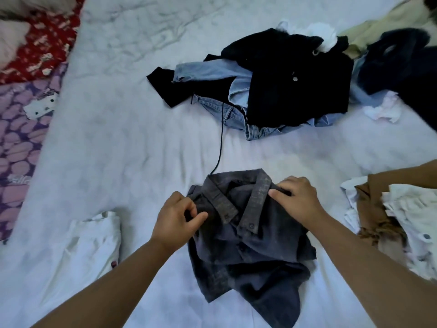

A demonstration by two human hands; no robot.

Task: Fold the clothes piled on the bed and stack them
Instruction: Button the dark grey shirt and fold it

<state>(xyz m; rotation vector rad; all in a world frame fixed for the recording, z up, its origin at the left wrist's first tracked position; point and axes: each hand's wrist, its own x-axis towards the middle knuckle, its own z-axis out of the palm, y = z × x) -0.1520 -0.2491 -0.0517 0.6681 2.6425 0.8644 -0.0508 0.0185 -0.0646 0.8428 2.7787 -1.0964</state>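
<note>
A dark grey button-up shirt (pixel 250 252) lies partly folded on the white bed sheet (pixel 132 143), collar pointing away from me. My left hand (pixel 176 221) pinches the shirt's left shoulder beside the collar. At the right end of the collar my right hand (pixel 296 197) grips the fabric with curled fingers. Farther back sits a heap of unfolded clothes: a black garment (pixel 295 76) over light blue jeans (pixel 222 112).
A white garment (pixel 89 245) lies at my left, a brown and white bundle (pixel 390 223) at my right. More dark and beige clothes (pixel 402 60) fill the far right corner. A thin black cord (pixel 221 143) runs from the heap. Red and purple patterned bedding (pixel 26 91) lies along the left.
</note>
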